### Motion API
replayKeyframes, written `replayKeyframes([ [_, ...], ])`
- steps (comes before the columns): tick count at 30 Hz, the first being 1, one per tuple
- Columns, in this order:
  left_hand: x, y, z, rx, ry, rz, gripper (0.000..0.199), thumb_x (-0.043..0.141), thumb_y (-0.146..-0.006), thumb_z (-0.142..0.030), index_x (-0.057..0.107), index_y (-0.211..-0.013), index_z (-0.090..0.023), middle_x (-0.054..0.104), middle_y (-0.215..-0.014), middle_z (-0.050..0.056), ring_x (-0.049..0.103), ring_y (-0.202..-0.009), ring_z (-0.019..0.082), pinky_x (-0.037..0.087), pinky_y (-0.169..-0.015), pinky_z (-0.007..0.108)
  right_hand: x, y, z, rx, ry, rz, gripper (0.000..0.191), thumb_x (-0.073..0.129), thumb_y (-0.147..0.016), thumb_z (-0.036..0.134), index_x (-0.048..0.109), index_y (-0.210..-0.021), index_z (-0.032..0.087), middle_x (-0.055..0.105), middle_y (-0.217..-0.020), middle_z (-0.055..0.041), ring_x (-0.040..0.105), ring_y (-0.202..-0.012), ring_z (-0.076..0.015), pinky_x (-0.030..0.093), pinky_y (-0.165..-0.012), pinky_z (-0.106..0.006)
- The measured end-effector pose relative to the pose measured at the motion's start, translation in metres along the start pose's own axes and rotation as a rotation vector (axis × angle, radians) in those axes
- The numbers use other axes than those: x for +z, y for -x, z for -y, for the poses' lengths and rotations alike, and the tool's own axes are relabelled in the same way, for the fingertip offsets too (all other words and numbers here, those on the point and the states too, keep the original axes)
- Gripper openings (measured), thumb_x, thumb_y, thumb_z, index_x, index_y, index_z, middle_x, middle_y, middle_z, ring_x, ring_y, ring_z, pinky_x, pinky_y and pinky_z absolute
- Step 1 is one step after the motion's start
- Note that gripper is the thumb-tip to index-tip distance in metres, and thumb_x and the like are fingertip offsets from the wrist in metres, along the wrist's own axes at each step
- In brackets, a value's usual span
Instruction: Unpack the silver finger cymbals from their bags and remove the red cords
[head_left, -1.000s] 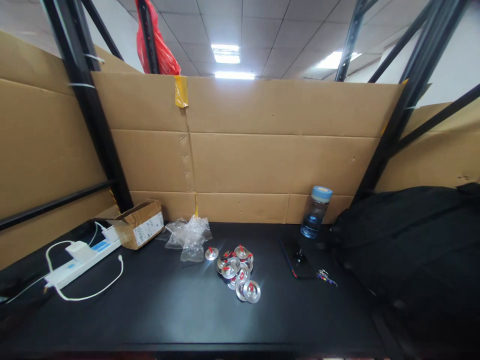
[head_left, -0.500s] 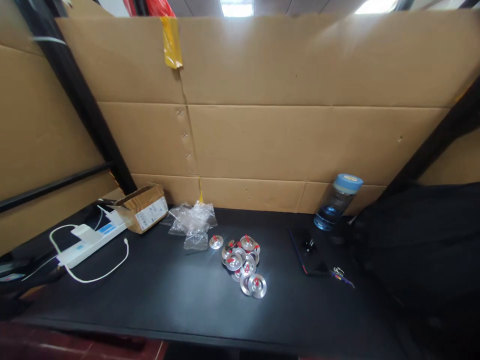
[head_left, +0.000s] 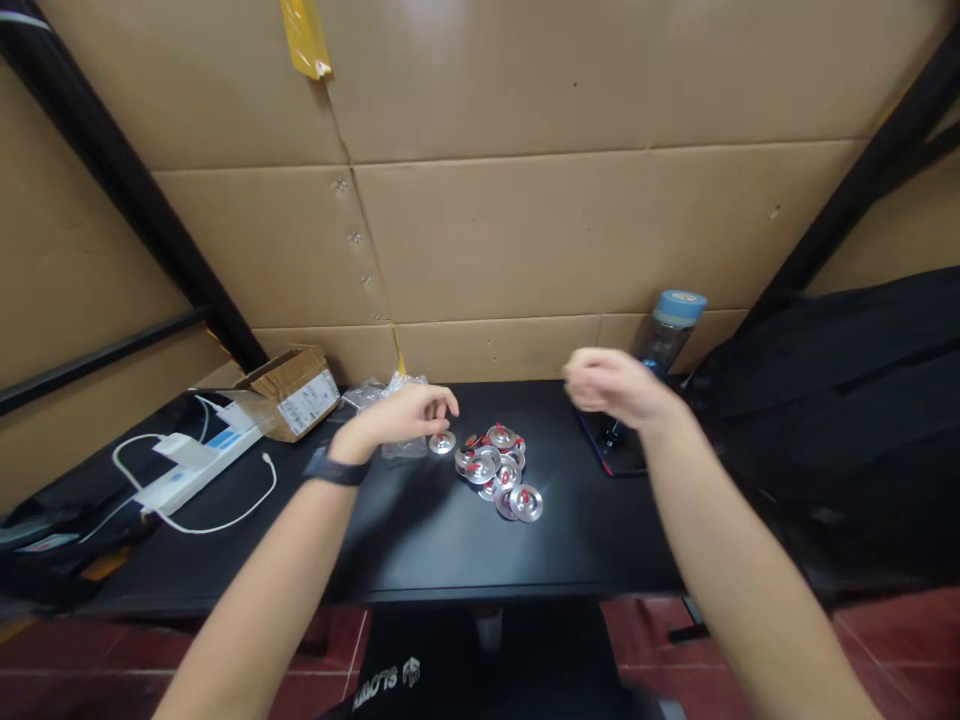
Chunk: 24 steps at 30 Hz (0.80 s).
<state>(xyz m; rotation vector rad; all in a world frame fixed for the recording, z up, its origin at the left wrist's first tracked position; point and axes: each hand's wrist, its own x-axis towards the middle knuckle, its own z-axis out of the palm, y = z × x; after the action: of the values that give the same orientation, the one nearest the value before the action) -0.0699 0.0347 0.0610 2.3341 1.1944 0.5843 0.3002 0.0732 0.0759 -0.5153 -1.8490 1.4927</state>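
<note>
My left hand (head_left: pixel 420 410), with a dark band (head_left: pixel 337 466) at its wrist, hovers over the left side of the table. Its fingers are loosely curled, with a gap between thumb and forefinger, and hold nothing. Just below the fingertips lies a single shiny metal disc (head_left: pixel 444 443) with a red piece at its centre. To its right is a loose pile of similar discs (head_left: pixel 506 470), several of them overlapping. My right hand (head_left: pixel 609 385) is raised near the bottle, slightly blurred, its fingers folded in like a fist. Nothing shows in it, and it touches none of the discs.
Clear plastic bags (head_left: pixel 367 394) lie partly behind my left hand. An open cardboard box (head_left: pixel 296 395) and a white power strip (head_left: pixel 202 465) with cables stand left. A blue-capped bottle (head_left: pixel 679 310) and a dark flat object (head_left: pixel 630 455) are right. Cardboard panels (head_left: pixel 487 240) wall the back.
Both my hands have come into view over the table. The camera has tilted down, showing the table's front edge and floor. The discs lie in the same arrangement.
</note>
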Motion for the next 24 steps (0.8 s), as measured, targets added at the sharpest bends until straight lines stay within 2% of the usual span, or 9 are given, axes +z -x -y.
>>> replayKeyframes([
  [2,0.008,-0.008,0.007,-0.029,-0.079,-0.002,0.025,0.074,-0.083,-0.026,0.072,-0.106,-0.016,0.071,-0.094,0.006,0.066,-0.085,0.019,0.053,-0.081,0.032,0.016,-0.015,-0.020,0.022,0.220,-0.141,0.018,0.074,-0.088,0.030,0.069,-0.094,0.014,0.066,-0.080,-0.0016,0.062,-0.070,-0.0140,0.053,-0.066,-0.027],
  [4,0.018,-0.010,0.013,-0.035,-0.112,0.013,0.020,0.071,-0.081,-0.025,0.074,-0.099,-0.016,0.072,-0.085,0.005,0.066,-0.076,0.019,0.051,-0.072,0.028,0.035,-0.028,-0.044,0.014,0.448,-0.314,0.013,0.073,-0.082,0.026,0.068,-0.082,0.015,0.061,-0.069,0.0012,0.056,-0.064,-0.0128,0.048,-0.063,-0.025],
  [8,0.035,0.000,0.027,-0.018,-0.158,0.006,0.017,0.065,-0.086,-0.031,0.075,-0.093,-0.018,0.074,-0.087,0.006,0.067,-0.075,0.018,0.049,-0.071,0.026,0.059,-0.034,-0.085,-0.055,0.591,-0.403,0.003,0.065,-0.078,0.017,0.067,-0.080,0.018,0.057,-0.068,0.0025,0.049,-0.061,-0.0124,0.042,-0.061,-0.026],
  [10,0.039,0.006,0.031,-0.004,-0.170,0.019,0.014,0.069,-0.083,-0.029,0.076,-0.090,-0.019,0.074,-0.088,0.005,0.067,-0.076,0.018,0.048,-0.072,0.025,0.062,-0.030,-0.095,-0.096,0.665,-0.392,0.009,0.064,-0.076,0.012,0.068,-0.079,0.019,0.057,-0.073,0.0014,0.051,-0.064,-0.0131,0.043,-0.063,-0.026],
  [13,0.039,0.007,0.034,-0.006,-0.177,0.027,0.009,0.068,-0.082,-0.019,0.075,-0.087,-0.020,0.075,-0.083,0.004,0.067,-0.072,0.018,0.046,-0.070,0.025,0.060,-0.025,-0.096,-0.174,0.785,-0.386,0.013,0.060,-0.079,0.010,0.068,-0.083,0.020,0.058,-0.078,0.0000,0.055,-0.071,-0.0149,0.045,-0.067,-0.027],
  [16,0.035,0.004,0.032,-0.026,-0.186,-0.006,0.015,0.062,-0.086,-0.012,0.073,-0.080,-0.019,0.075,-0.080,0.004,0.068,-0.072,0.018,0.046,-0.072,0.026,0.063,-0.025,-0.089,-0.234,0.851,-0.391,0.012,0.059,-0.083,0.011,0.066,-0.085,0.021,0.061,-0.081,-0.0016,0.058,-0.075,-0.0165,0.048,-0.070,-0.029],
  [19,0.031,0.002,0.021,-0.006,-0.208,-0.123,0.017,0.059,-0.093,-0.014,0.073,-0.086,-0.019,0.076,-0.090,0.005,0.069,-0.084,0.020,0.047,-0.082,0.029,0.076,-0.025,-0.080,-0.301,0.860,-0.323,0.012,0.062,-0.087,0.015,0.068,-0.095,0.022,0.066,-0.092,-0.0048,0.063,-0.085,-0.0196,0.052,-0.077,-0.033],
  [22,0.033,0.002,0.001,0.122,-0.197,-0.282,0.018,0.056,-0.098,-0.016,0.073,-0.097,-0.021,0.074,-0.095,0.005,0.068,-0.089,0.020,0.049,-0.085,0.030,0.096,-0.021,-0.072,-0.351,0.809,-0.251,0.026,0.071,-0.089,0.025,0.067,-0.114,0.025,0.068,-0.114,-0.0088,0.066,-0.105,-0.0240,0.055,-0.092,-0.039],
  [24,0.038,0.003,-0.014,0.203,-0.173,-0.333,0.018,0.054,-0.100,-0.017,0.071,-0.099,-0.022,0.072,-0.094,0.005,0.067,-0.088,0.019,0.050,-0.083,0.030,0.107,-0.019,-0.070,-0.367,0.774,-0.238,0.029,0.076,-0.087,0.029,0.066,-0.114,0.026,0.068,-0.121,-0.0090,0.066,-0.110,-0.0250,0.054,-0.097,-0.040],
])
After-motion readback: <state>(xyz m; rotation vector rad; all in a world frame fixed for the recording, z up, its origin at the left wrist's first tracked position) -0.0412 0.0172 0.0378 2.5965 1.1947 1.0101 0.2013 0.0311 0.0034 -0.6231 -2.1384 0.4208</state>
